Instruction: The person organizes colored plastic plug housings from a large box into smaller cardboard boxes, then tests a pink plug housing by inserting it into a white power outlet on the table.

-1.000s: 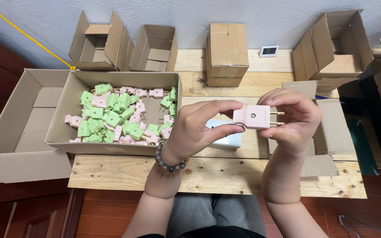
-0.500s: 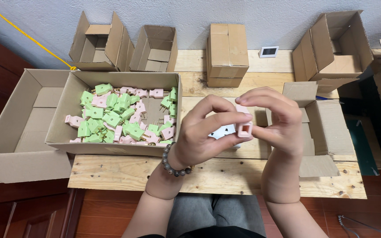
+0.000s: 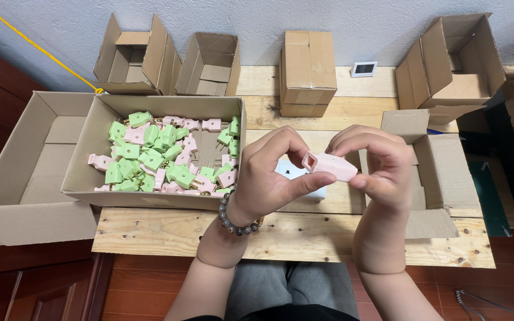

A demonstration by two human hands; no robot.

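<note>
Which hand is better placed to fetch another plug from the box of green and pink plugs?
Probably the left hand: it is nearer the open cardboard box of green and pink plugs on its side. The right hand also pinches the pale pink plastic plug, farther away.

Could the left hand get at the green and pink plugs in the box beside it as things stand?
Probably yes. The box of plugs lies open-topped just beside the left hand, nothing covering it. But that hand shares a pink plug with the right hand, so it must release first.
</note>
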